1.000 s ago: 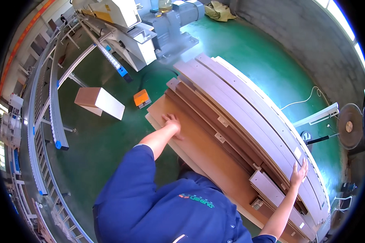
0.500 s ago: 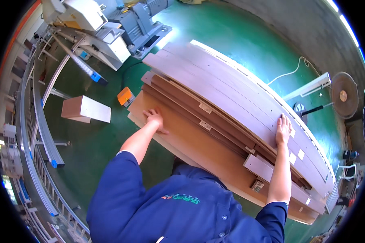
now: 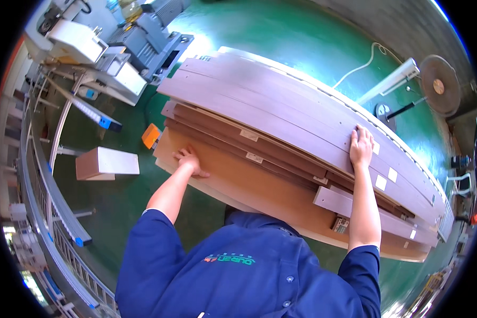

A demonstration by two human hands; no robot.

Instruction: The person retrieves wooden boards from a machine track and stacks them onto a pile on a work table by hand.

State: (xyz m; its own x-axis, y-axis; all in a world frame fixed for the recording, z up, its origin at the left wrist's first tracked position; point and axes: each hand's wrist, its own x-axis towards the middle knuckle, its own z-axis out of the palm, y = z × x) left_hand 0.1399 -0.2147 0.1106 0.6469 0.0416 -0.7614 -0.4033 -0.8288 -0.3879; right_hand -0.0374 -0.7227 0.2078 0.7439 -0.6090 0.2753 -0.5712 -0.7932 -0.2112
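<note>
A person in a blue work shirt (image 3: 249, 270) leaned over a stack of long boards (image 3: 297, 143) that ran across the frame from 11 o'clock to 4 o'clock above a green floor (image 3: 281, 37). The left hand (image 3: 190, 160) rested palm down on the tan panel (image 3: 238, 180) at the near edge of the stack, at about 9 o'clock from the frame's centre, its fingers lying loosely together with the thumb out to the side, gripping nothing. The right hand (image 3: 361, 147), at about 3 o'clock, lay flat on a grey-brown board (image 3: 281, 106) on top of the stack, fingers extended and close together, pressing on the surface rather than pinching it. Darker brown strips (image 3: 222, 127) showed between the grey boards and the tan panel, and a shorter grey piece (image 3: 344, 204) lay on the panel near the right forearm. A small orange object (image 3: 151, 135) sat on the floor just beside the stack's left end, with a pale box (image 3: 106, 164) farther toward 9 o'clock. Grey machinery (image 3: 143, 47) stood at 11 o'clock, a roller conveyor (image 3: 42, 212) curved along the left rim, and a round fan (image 3: 441, 85) stood at 2 o'clock.
</note>
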